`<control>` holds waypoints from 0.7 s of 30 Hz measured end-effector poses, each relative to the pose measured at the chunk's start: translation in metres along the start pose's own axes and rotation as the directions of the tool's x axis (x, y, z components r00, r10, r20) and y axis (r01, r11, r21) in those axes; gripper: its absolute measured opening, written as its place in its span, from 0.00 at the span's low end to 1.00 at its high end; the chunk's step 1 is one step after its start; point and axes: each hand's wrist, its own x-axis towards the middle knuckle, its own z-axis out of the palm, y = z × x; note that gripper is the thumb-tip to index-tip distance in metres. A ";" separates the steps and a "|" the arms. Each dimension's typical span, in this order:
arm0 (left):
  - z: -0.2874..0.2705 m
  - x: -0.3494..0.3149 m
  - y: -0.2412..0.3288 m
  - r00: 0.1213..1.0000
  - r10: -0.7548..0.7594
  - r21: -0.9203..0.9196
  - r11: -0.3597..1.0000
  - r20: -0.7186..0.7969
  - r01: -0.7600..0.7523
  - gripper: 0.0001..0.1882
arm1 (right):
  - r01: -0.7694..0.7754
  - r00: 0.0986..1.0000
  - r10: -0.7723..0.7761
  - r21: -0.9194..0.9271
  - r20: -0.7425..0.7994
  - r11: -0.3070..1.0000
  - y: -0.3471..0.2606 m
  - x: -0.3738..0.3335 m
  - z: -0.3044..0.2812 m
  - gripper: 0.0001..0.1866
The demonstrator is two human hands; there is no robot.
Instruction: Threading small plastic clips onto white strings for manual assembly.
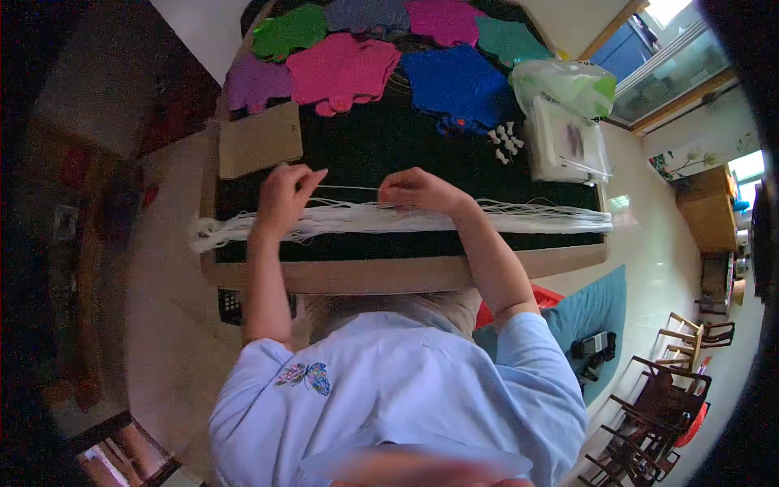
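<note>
A long bundle of white cords [535,217] lies across the near part of the dark-topped table [357,150]. One thin white cord [350,187] runs taut between my hands, just above the bundle. Its left end is pinched between the thumb and fingers of my left hand [286,195]. My right hand [422,193] is closed around the other end, over the middle of the bundle, and its fingertips are partly hidden. To the left, the bundle ends in a loose looped tangle [213,234] over the table's edge.
Flat stacks of bright shaped pieces, including pink [342,71] and blue [454,81], cover the far side. A tan card [260,142] lies at left. At right are several small white pieces [505,144], a clear packet [565,146] and a plastic bag [560,84].
</note>
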 end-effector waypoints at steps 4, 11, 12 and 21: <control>-0.017 -0.014 -0.025 0.987 0.027 -0.011 1.000 -0.159 -0.030 0.10 | 0.023 0.999 -0.024 -0.025 -0.034 0.999 -0.001 -0.001 -0.005 0.14; -0.041 -0.021 -0.111 0.868 -0.313 -0.032 0.945 -0.386 0.327 0.13 | -0.064 0.996 0.061 -0.044 -0.071 0.997 0.008 0.004 -0.008 0.13; -0.036 -0.026 -0.115 0.835 -0.353 -0.118 0.935 -0.421 0.336 0.13 | -0.059 0.997 0.057 -0.045 -0.054 0.997 0.007 0.003 -0.008 0.13; -0.049 -0.042 -0.082 0.770 -0.383 -0.383 0.903 -0.510 0.195 0.09 | -0.112 0.986 0.101 -0.083 -0.132 0.990 0.014 0.000 -0.009 0.10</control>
